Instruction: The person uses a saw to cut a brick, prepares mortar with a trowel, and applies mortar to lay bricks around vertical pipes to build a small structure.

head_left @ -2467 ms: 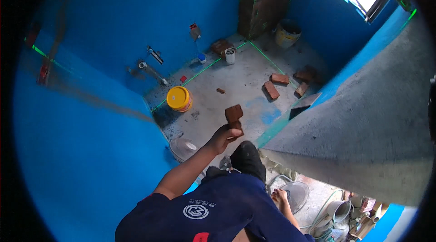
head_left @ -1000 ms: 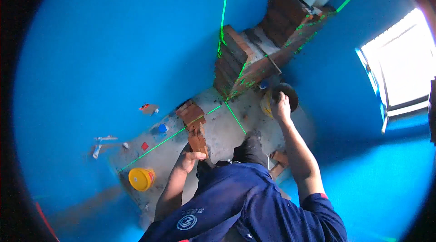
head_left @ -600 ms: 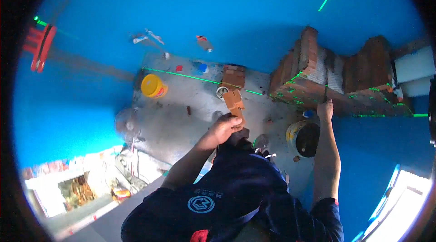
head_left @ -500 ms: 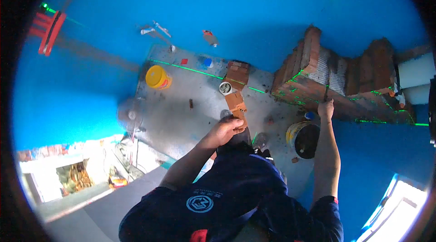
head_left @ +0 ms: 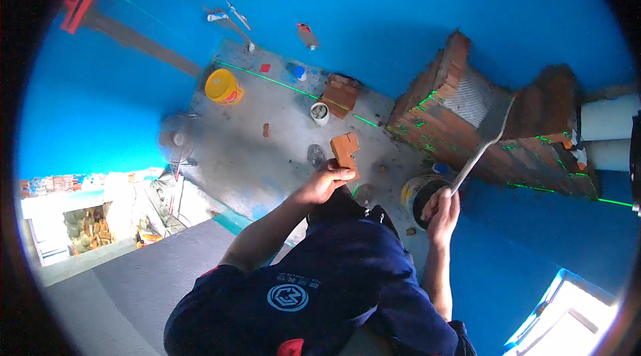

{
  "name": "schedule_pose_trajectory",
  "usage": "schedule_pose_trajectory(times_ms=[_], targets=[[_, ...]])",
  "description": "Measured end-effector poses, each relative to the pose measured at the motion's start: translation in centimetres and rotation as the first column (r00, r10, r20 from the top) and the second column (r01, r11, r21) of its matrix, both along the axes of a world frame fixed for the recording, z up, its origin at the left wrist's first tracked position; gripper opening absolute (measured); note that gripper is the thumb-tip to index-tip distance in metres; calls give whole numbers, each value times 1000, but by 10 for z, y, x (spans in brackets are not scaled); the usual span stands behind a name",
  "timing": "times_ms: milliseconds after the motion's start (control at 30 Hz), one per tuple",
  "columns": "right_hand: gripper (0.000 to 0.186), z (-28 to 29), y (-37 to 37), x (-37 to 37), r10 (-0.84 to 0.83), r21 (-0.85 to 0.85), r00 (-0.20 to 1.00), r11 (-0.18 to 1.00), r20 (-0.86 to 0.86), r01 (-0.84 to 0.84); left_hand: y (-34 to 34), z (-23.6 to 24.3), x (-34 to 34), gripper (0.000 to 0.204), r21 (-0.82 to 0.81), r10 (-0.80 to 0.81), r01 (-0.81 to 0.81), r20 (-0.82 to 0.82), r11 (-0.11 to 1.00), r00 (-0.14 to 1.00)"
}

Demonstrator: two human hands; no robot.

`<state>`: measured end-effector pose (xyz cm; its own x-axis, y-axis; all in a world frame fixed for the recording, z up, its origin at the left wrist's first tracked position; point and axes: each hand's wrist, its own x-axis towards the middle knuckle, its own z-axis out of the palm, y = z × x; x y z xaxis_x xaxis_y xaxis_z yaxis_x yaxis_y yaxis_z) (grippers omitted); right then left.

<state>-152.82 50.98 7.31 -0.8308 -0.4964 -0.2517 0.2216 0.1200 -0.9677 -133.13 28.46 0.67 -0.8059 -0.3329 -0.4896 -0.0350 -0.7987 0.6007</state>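
My left hand (head_left: 325, 182) grips an orange-brown brick (head_left: 342, 149) by its lower end, in front of my body. The brick has a notch in its right side. My right hand (head_left: 441, 214) is closed around a long, thin, greyish tool, apparently a trowel (head_left: 479, 150) seen edge-on, which points up and right toward the brickwork (head_left: 461, 132). Just beyond that hand is a bucket (head_left: 415, 197) with dark contents, partly hidden by the hand. A pale, ridged surface (head_left: 473, 101) lies between the raised brick parts of the brickwork.
On the grey floor (head_left: 234, 149) stand a yellow bucket (head_left: 224, 87), a small white pail (head_left: 320, 113) and stacked bricks (head_left: 340, 94). A fan (head_left: 176, 138) is by the left wall. White pipes (head_left: 611, 129) run beside the brickwork. Green laser lines cross floor and walls.
My right hand has drawn back from the brickwork toward the bucket, and more of the tool shows. My left hand still holds the brick, now turned more upright. The view has shifted slightly.
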Motion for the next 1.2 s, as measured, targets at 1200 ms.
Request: schedule_pose_trajectory(times_ms=[1200], targets=[[44, 17, -222, 123, 962, 271, 255, 273, -101, -923, -91, -3, 169, 45, -162, 795, -780, 172, 605, 581]])
